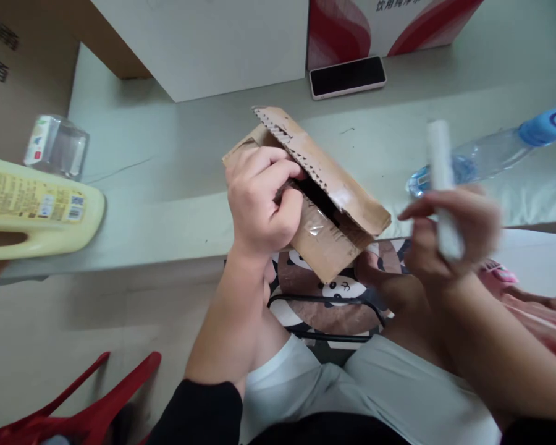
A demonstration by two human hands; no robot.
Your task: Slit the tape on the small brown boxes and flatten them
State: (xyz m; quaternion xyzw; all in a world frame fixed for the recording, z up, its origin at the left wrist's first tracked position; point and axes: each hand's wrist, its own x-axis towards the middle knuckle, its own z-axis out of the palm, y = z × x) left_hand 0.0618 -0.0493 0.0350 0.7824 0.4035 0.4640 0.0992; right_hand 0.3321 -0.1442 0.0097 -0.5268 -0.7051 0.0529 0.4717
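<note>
A small brown cardboard box (327, 244) is tilted in front of me, its torn, ridged flap (324, 164) raised over a dark gap. My left hand (264, 201) is closed on the box, fingers hooked over the edge into that gap. Shiny clear tape clings to the side of the box below the flap. To the right, my right hand (454, 232) is closed around a thick white stick-shaped object (440, 154). It points upward, apart from the box. Motion blurs this hand and the object, so its exact kind does not show.
A phone (347, 78) lies near white-and-red cartons (338, 31) at the back. On the right is a blue-capped plastic bottle (500, 151). A yellow jug (41, 210) and a clear container (58, 147) stand left. Below are a red chair (92, 402) and another person's pink clothing (542, 321).
</note>
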